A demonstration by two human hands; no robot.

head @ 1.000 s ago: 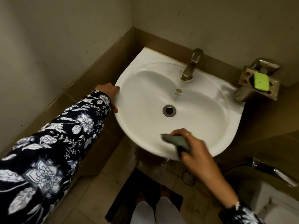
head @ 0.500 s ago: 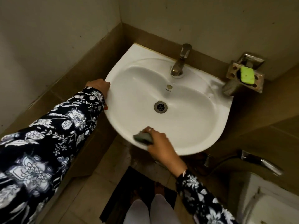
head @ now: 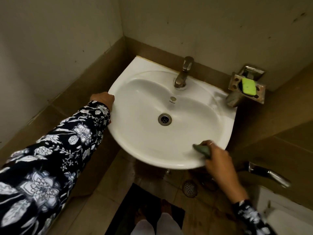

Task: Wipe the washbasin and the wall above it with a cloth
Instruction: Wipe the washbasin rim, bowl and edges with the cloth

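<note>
Head view, read from left to right: the left hand (head: 103, 101) curled over the left rim of the washbasin (head: 144, 102), fingers wrapped on the edge, bracing, with the floral sleeve (head: 55, 150) trailing back from it. Between the two hands lay the white bowl, its drain (head: 164, 119) in the middle and the tap (head: 183, 73) at the far side. The right hand (head: 218, 158) was closed around a bunched grey-green cloth (head: 202, 150), pressing it on the near right rim. Beyond that hand, a metal soap dish (head: 245, 85) holding a green soap bar (head: 248, 86) stood just beside the basin's far right corner.

Judged from this, the rim wipe was under way and the wall above (head: 211, 22), speckled with dark marks, was not yet reached. The cloth sat close to the outer edge, so a sweep could slide off the lip and miss the surface. A wide stroke toward the far corner might knock the soap loose.
</note>
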